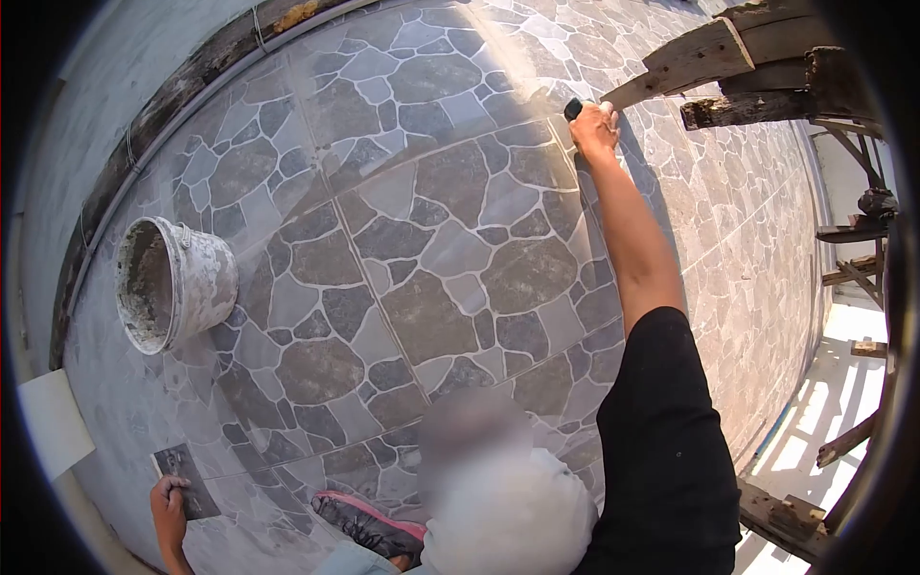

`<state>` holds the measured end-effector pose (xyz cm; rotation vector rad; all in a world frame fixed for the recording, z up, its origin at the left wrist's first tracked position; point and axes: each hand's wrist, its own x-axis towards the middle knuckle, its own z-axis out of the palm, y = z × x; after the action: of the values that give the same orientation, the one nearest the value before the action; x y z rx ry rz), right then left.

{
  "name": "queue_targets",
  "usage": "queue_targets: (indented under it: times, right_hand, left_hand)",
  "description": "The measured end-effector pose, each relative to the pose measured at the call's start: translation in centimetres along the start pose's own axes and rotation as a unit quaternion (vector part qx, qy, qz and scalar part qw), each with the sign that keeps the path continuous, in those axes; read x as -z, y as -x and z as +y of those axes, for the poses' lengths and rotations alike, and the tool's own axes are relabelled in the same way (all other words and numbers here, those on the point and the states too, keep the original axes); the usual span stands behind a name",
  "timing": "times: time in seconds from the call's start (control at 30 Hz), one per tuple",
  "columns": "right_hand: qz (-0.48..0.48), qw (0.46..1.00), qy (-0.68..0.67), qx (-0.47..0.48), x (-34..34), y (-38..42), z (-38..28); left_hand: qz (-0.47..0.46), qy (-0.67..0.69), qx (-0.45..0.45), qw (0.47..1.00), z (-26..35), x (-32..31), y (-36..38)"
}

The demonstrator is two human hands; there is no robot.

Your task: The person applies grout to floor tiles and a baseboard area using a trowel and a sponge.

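My left hand [170,505] is at the lower left, its fingers wrapped round the edge of a flat dark grey plate [195,482]. My right arm, in a short black sleeve, reaches to the upper part of the view. There my right hand [596,130] is closed on a black-ended tool [573,108], most of it hidden by the fingers. Beneath that hand runs a surface with a stone pattern and pale joints [431,307]. A white bucket [206,285], smeared with dried grey material, lies between my hands' areas on the left, its mouth facing left.
Wooden beams [695,62] and broken timber stand at the upper right. A curved log and pipe border the upper left. Near the bottom are a black and pink shoe [364,527], a white rounded cloth shape [513,517] and a blurred patch. A pale sheet [56,422] is at the far left.
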<state>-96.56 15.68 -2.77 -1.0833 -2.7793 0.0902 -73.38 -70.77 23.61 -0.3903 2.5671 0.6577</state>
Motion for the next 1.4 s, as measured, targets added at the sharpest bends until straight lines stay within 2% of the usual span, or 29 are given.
queue_targets:
  times: [0.03,0.1,0.13,0.2,0.23,0.27,0.33,0.37,0.4,0.47,0.53,0.57,0.6,0.67,0.73,0.8,0.83,0.87,0.93,0.97,1.0,1.07,1.1,1.13,1.2,1.3,1.37,1.4]
  right_hand:
    - [-0.001,1.000,0.000,0.006,-0.9,-0.3,0.4]
    - [0.000,0.988,0.037,0.153,-3.0,-1.2,1.2]
    - [0.001,0.987,0.038,0.156,-2.4,-1.5,1.4]
    - [-0.019,0.978,-0.066,0.199,-1.2,0.6,2.6]
    - [0.013,0.993,-0.010,0.117,-0.7,-0.2,2.4]
    - [-0.032,0.998,-0.009,0.044,-0.3,-1.4,2.1]
    - [0.060,0.995,0.055,0.061,-2.4,-0.3,0.5]
    - [0.056,0.990,0.016,0.125,-4.6,-0.8,0.5]
    - [-0.040,0.988,-0.018,0.146,-1.4,1.2,-1.7]
    - [-0.080,0.976,-0.081,0.188,0.2,2.4,-0.2]
    - [-0.059,0.994,0.015,0.095,0.0,-1.1,1.3]
    - [-0.053,0.998,-0.007,0.015,-0.1,-1.8,1.3]
    - [-0.055,0.998,-0.009,0.018,-0.9,-1.4,1.1]
    - [-0.060,0.982,0.032,0.177,-0.7,-0.8,-0.1]
    - [-0.055,0.987,0.026,0.151,-0.4,-1.4,1.6]
    - [-0.036,0.994,0.013,0.105,-0.5,-2.8,3.0]
    - [-0.034,0.998,0.019,0.046,-1.7,-3.1,2.2]
    - [-0.077,0.989,0.083,0.090,-1.5,-2.5,0.8]
    - [-0.071,0.975,-0.023,0.207,-1.3,-0.5,-0.1]
    - [-0.038,0.971,-0.013,0.234,-1.0,-0.6,1.1]
    - [-0.070,0.985,-0.050,0.149,-0.6,-1.5,1.6]
    - [-0.097,0.994,0.018,0.053,-0.3,-3.0,0.5]
    - [-0.050,0.988,0.089,0.113,-1.3,-2.3,-0.4]
    - [-0.066,0.978,0.059,0.187,-1.3,-1.4,-0.9]
    - [-0.045,0.976,-0.033,0.213,-1.3,-0.7,0.3]
    - [-0.073,0.996,-0.004,0.041,0.2,-1.8,-0.4]
    - [-0.020,0.998,0.024,0.050,-1.9,0.2,-3.2]
    - [0.061,0.985,-0.060,0.150,-2.1,2.5,-4.6]
  left_hand:
    - [-0.006,-0.022,0.005,1.000,0.3,-0.1,0.1]
    - [-0.025,-0.019,0.002,1.000,-0.4,-1.0,0.3]
    - [-0.045,-0.026,-0.002,0.999,-0.7,-1.3,0.3]
    - [-0.068,-0.038,-0.013,0.997,-0.4,-1.7,0.4]
    - [-0.078,-0.042,-0.038,0.995,0.3,-1.9,-0.1]
    - [-0.071,-0.040,-0.039,0.996,1.0,-2.0,-0.4]
    - [-0.059,-0.036,-0.014,0.998,2.3,-2.0,-0.9]
    - [-0.057,-0.033,-0.019,0.998,2.5,-2.3,-1.2]
    - [-0.067,-0.026,-0.030,0.997,2.5,-2.6,-1.6]
    - [-0.082,-0.029,-0.044,0.995,3.8,-2.2,-2.0]
    - [-0.085,-0.082,-0.072,0.990,5.0,-2.3,-2.0]
    - [-0.080,-0.080,-0.071,0.991,5.2,-2.3,-2.1]
    - [-0.068,-0.054,-0.049,0.995,5.4,-2.1,-2.1]
    - [-0.052,-0.022,-0.031,0.998,5.3,-2.5,-2.3]
    - [-0.067,-0.050,-0.088,0.993,4.4,-2.5,-2.0]
    - [-0.070,-0.058,-0.078,0.993,4.2,-2.5,-1.7]
    - [-0.069,-0.064,-0.071,0.993,4.1,-2.5,-1.5]
    - [-0.070,-0.063,-0.069,0.993,3.8,-2.4,-1.2]
    - [-0.061,-0.016,-0.042,0.997,3.4,-2.5,-1.4]
    - [-0.066,-0.018,-0.040,0.997,3.3,-2.4,-1.3]
    - [-0.076,-0.048,-0.053,0.995,3.2,-2.1,-1.2]
    - [-0.073,-0.074,-0.064,0.993,3.3,-2.2,-1.0]
    - [-0.066,-0.059,-0.056,0.994,3.4,-2.0,-0.9]
    - [-0.057,-0.040,-0.053,0.996,3.7,-2.3,-1.1]
    - [-0.071,-0.033,-0.055,0.995,3.6,-2.9,-1.2]
    - [-0.082,-0.035,-0.052,0.995,4.2,-2.9,-1.4]
    - [-0.082,-0.042,-0.042,0.995,4.3,-2.9,-1.2]
    - [-0.080,-0.036,-0.048,0.995,4.3,-3.2,-1.6]
